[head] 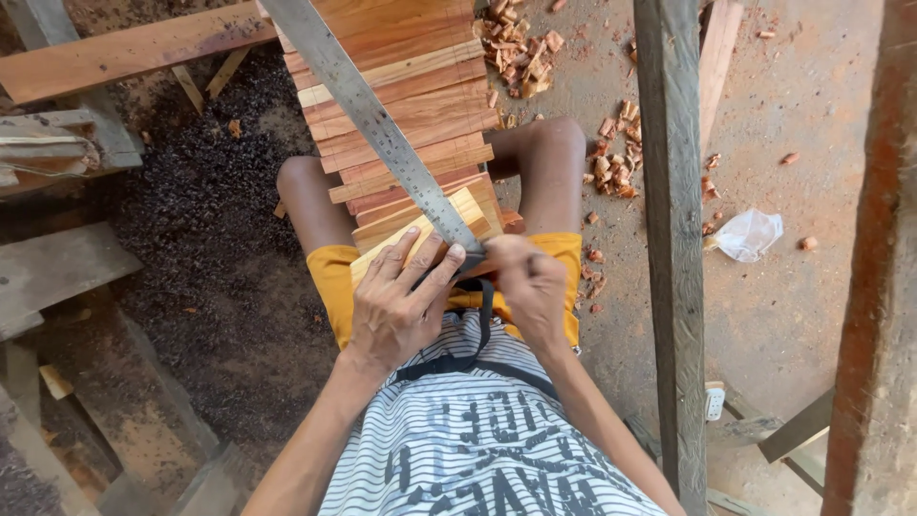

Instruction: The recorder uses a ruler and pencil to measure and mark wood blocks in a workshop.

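A long steel ruler (368,115) lies diagonally across a stack of reddish wooden slats (411,105) that rests between my knees. My left hand (401,301) lies flat with fingers spread over the ruler's near end and a pale wooden slat (420,229), pressing them down. My right hand (530,287) is closed beside the ruler's tip, fingers pinched together; what it holds is hidden by the fingers. I am seated, in yellow shorts and a striped shirt.
An upright wooden post (673,239) stands to the right, with a second post (874,287) at the far right. Wood chips (521,43) and a crumpled plastic bag (750,234) lie on the dirt floor. Planks (124,48) and dark shavings (210,210) lie at the left.
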